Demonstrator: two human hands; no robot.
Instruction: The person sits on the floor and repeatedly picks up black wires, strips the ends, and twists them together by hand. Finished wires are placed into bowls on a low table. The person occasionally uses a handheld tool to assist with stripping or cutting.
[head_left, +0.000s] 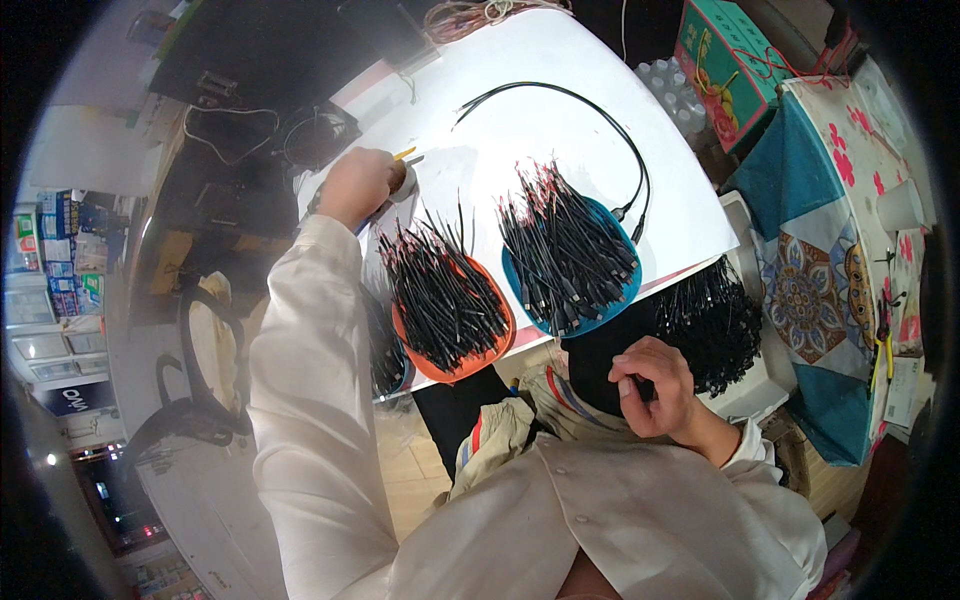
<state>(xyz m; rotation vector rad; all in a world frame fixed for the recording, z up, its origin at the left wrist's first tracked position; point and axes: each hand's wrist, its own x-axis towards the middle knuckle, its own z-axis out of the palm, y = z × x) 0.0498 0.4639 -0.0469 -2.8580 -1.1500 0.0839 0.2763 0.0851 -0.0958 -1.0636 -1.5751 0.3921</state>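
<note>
My left hand [360, 185] reaches over the far left of the white table [470, 110], its fingers closed with their tips hidden. Beside it are a small round brown thing [402, 178] and a thin yellow piece [404, 153]. My right hand [655, 388] hovers above my lap, fingers curled in, nothing visible in it. An orange basket [462, 374] and a blue basket [590, 326] at the near edge are packed with short black cables with stripped red ends. One longer black cable [630, 150] arcs across the table behind the blue basket.
A heap of black cables [708, 325] fills a white bin [768, 385] right of the table. Another blue container [385, 350] with cables stands left of the orange basket. A green box [735, 70] and a patterned cloth [815, 290] lie to the right. Coiled wire [470, 18] rests at the back.
</note>
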